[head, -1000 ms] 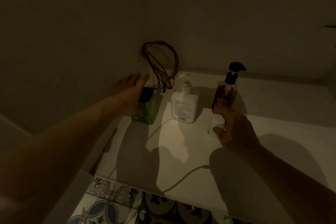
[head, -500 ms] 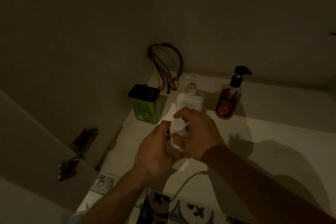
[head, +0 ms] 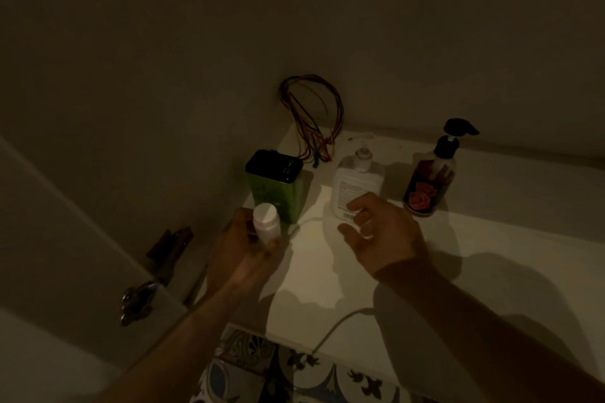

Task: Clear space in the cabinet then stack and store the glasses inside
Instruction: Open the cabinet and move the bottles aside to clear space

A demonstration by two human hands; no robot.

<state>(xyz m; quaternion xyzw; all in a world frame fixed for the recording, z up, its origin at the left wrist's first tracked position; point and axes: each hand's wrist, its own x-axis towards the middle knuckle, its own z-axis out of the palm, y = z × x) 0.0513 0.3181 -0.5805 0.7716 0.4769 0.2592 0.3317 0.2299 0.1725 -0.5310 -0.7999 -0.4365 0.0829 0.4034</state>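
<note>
White bottle (head: 265, 222) inside left grip (head: 244, 247)

The small white bottle (head: 265, 222) looks like matt plastic. The green rectangular tin (head: 274, 187) seems metal with a glossy black lid. The clear pump bottle with rose label (head: 429, 185) shines like plastic. The pale shelf (head: 491, 255) looks smooth and matt.

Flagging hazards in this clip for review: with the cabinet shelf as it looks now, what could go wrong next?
The right hand reaches, fingers spread, for the white pump bottle; the rose bottle stands close beside it and could be knocked over. The left hand holds the small white jar near the shelf edge, so a slip might drop it on the tiled floor. The dim light makes misjudged reaches likelier.
</note>
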